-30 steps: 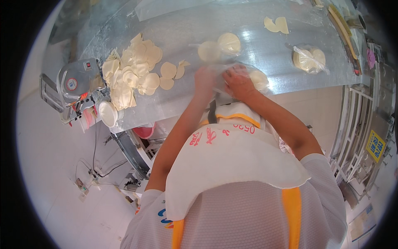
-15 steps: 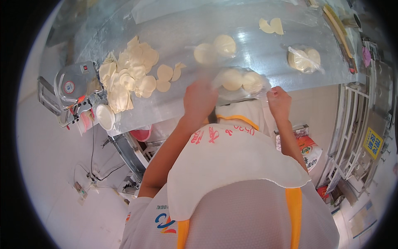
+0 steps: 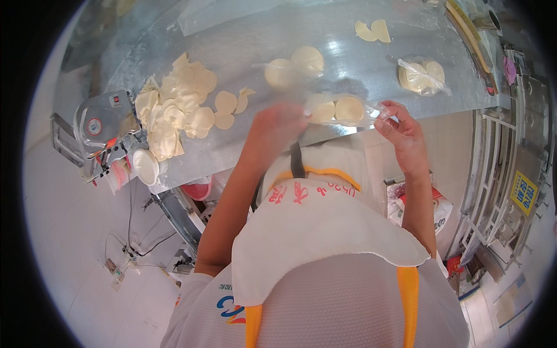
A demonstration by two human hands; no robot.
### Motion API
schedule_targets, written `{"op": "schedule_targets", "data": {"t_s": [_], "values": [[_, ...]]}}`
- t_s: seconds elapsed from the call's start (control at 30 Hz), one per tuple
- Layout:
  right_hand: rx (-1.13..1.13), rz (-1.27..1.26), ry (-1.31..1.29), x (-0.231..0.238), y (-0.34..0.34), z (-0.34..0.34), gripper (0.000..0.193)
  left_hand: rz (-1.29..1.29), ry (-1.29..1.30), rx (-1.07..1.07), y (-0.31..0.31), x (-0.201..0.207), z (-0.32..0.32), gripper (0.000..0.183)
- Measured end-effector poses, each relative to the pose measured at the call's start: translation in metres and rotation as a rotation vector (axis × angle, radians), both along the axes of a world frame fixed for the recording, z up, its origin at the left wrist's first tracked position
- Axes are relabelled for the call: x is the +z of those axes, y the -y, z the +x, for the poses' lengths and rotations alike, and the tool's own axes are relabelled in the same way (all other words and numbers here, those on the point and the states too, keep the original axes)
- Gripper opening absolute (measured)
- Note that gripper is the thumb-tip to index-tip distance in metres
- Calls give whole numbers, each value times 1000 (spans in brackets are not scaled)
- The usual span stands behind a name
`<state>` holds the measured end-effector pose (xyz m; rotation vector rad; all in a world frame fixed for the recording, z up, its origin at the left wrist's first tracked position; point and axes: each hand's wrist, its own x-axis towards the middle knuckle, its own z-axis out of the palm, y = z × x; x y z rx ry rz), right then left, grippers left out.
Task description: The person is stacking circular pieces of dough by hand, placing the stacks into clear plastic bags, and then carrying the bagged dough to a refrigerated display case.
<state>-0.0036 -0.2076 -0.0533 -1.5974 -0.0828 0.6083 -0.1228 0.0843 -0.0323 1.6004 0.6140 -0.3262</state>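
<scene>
Just in front of me at the table's near edge lies a clear plastic bag [image 3: 368, 116] with two pale stacks of round dough wrappers [image 3: 349, 108] side by side inside. My right hand [image 3: 401, 130] pinches the bag's right end between thumb and fingers. At the other end, my left hand [image 3: 275, 129], a little blurred, is closed on the bag's left edge. Beyond the bag, another plastic-wrapped pair of wrapper stacks [image 3: 306, 61] rests on the metal table. A third wrapped pair [image 3: 428, 77] sits to the right.
A heap of loose wrappers and dough pieces [image 3: 174, 107] covers the left of the metal table [image 3: 249, 46], beside a grey machine [image 3: 104, 119] and a white bowl [image 3: 145, 166]. Cut dough scraps [image 3: 373, 31] lie at the back. A long brush [image 3: 467, 32] lies far right, near a metal rack [image 3: 493, 174].
The bag has been drawn tauter and flatter between my hands. My right hand has turned, its fingers spreading along the bag's end, and my left hand has shifted slightly.
</scene>
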Motion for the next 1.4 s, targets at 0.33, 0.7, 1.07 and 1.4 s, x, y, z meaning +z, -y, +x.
{"op": "schedule_targets", "data": {"t_s": [0.33,0.7,1.07,1.4], "values": [[75,176,-143,-67,-44,2,27,-187,120,-15,27,-64,30,16],[-56,151,-264,-90,-75,-16,21,-370,30,248,63,-109,44,40],[-312,143,-318,-108,-88,-14,17,12,256,308,88,-82,45,20],[257,-87,-280,-98,-63,12,6,229,347,207,68,-109,32,20]]}}
